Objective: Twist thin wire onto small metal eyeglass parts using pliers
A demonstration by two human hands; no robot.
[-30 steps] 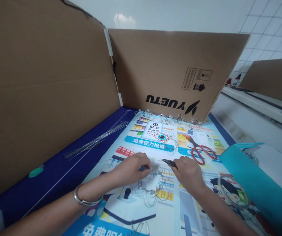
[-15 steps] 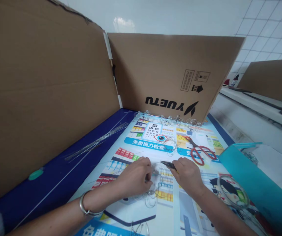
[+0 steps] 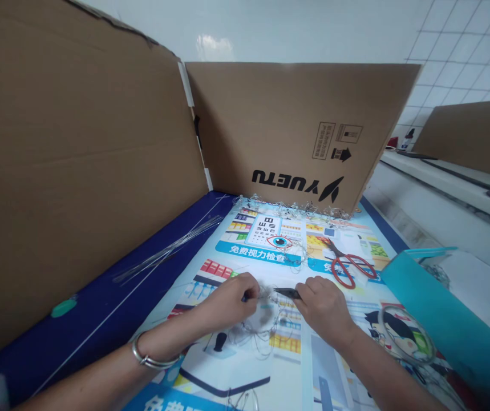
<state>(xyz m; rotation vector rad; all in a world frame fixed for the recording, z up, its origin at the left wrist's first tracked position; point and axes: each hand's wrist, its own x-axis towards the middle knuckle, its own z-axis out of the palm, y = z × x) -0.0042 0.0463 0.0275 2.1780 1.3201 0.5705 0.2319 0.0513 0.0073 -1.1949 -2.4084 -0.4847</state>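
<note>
Since the earlier frame, the left hand has drawn back slightly and the black pliers in the right hand have swung flatter. The left fingers curl closed on a blue handle, and the right fingers grip the pliers. A tangled wire frame lies between both hands on the printed poster, with red-handled scissors nearby.

We see silvery wire on a blue-and-white printed poster — red scissor handles, a teal panel, plain brown cardboard behind.
</note>
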